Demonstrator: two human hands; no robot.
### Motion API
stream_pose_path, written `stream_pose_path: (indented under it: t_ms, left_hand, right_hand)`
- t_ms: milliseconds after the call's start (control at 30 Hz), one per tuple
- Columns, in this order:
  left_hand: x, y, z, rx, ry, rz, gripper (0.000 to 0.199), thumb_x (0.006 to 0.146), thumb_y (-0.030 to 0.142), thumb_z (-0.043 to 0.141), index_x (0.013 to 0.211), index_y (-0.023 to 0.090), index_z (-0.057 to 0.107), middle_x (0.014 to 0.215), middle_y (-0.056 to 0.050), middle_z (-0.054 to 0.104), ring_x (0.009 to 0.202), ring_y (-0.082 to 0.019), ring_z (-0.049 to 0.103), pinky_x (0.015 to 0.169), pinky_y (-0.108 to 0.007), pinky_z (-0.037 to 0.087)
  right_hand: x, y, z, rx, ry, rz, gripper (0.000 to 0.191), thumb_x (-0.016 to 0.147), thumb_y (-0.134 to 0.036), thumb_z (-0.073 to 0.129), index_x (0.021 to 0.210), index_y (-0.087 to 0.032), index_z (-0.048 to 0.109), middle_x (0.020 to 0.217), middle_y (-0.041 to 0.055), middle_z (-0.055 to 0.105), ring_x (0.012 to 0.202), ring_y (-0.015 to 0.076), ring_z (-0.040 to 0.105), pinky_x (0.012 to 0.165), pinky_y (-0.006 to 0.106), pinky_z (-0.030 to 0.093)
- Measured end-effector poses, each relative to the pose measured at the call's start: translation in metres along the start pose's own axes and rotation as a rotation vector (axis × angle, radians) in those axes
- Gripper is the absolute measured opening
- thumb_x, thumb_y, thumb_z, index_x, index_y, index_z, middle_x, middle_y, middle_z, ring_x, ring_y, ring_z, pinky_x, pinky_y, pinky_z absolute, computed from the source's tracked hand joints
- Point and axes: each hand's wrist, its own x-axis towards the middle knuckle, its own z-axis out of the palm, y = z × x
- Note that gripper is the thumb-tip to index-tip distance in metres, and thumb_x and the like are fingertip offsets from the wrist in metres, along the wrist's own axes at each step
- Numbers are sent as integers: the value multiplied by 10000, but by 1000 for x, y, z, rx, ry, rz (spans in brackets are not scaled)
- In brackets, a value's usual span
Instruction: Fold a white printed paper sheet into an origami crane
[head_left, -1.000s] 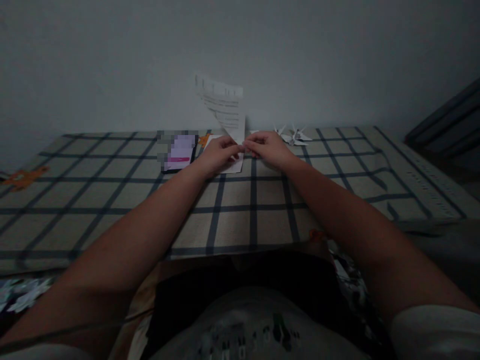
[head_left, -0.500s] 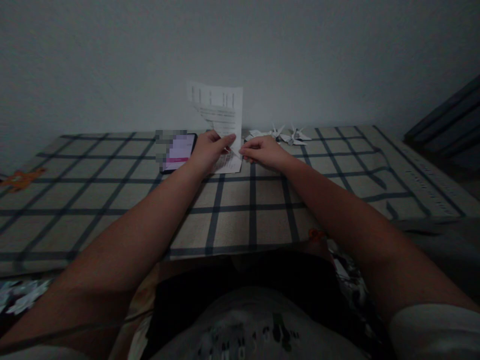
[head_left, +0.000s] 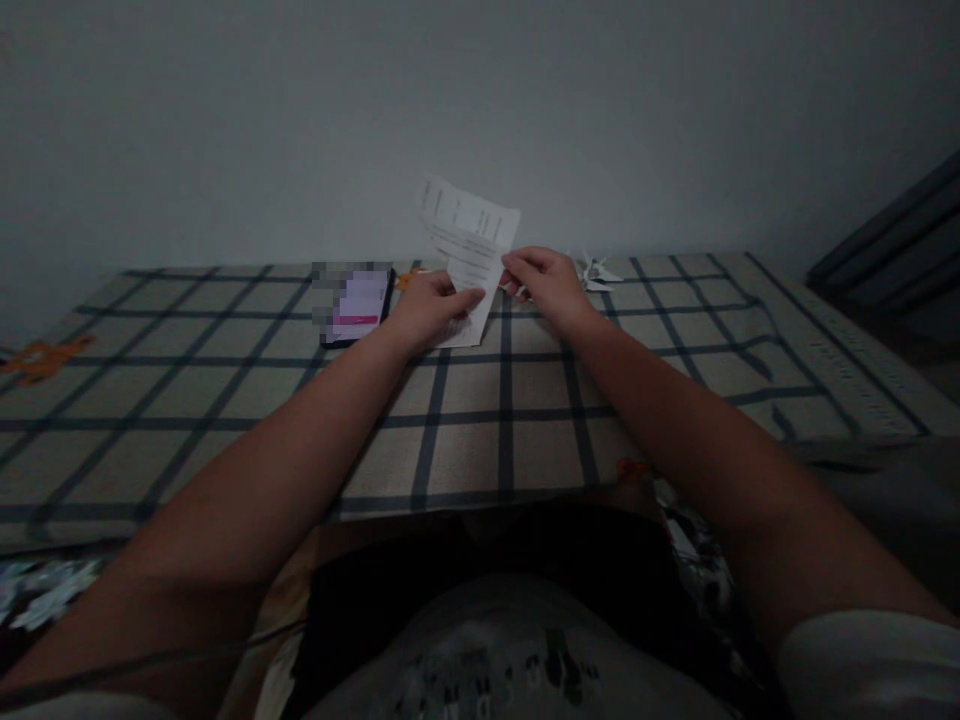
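A printed sheet of paper (head_left: 472, 225) with a fold in it stands tilted to the right above the table, its lower edge near the cloth. My left hand (head_left: 439, 308) pinches the lower part, thumb across the front. At the paper's right edge, my right hand (head_left: 544, 280) grips with thumb and fingers pressed together. Behind that hand a folded white paper crane (head_left: 598, 272) rests on the table; the other cranes beside it are mostly hidden.
A phone (head_left: 358, 305) with a lit screen lies left of my left hand. The checked tablecloth (head_left: 465, 430) covers the table, which runs up to a plain wall (head_left: 480, 110). Dark slats (head_left: 900, 240) stand at the far right.
The paper's top has leaned to the right. My right hand has moved up along its edge, now covering more of the cranes. My left hand has shifted slightly right.
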Motion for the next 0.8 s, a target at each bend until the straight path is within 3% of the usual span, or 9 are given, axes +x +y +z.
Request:
stream_pose_path:
  t_ms: [367,800]
  left_hand:
    - [1,1,1,-34,-7,-63,362,645,344,875,924,135,777,968,-108,804,739,-165,670,709,-307,511]
    - [-1,2,5,-55,-16,-108,306,710,332,828,955,156,778,954,-96,807,717,-160,660,643,-275,494]
  right_hand:
    - [1,3,2,-21,7,-13,237,981,-384,693,870,-175,714,836,31,718,686,98,601,596,210,474]
    - [2,3,0,-60,8,-39,210,985,-352,674,894,-172,730,827,31,702,692,108,597,621,236,468]
